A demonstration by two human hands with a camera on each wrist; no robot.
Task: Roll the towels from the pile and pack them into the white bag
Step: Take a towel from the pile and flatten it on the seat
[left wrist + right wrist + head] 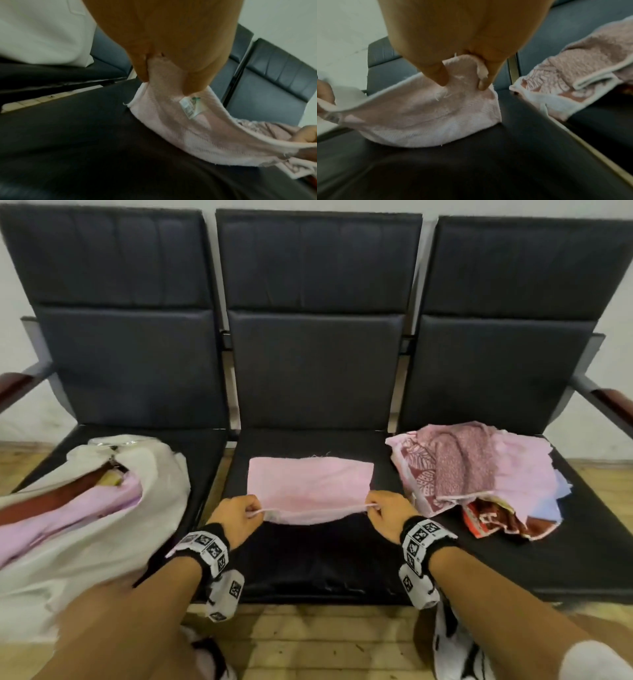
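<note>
Now both hands pinch the pink towel's (310,484) near corners on the middle seat (308,559): left hand (239,517), right hand (387,513), edge lifted.

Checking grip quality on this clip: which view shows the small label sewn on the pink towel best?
The left wrist view: the label lies on the pink towel, just below the left hand pinching that corner. The right wrist view shows only a blurred bit at the far corner; the head view does not show it.
</note>
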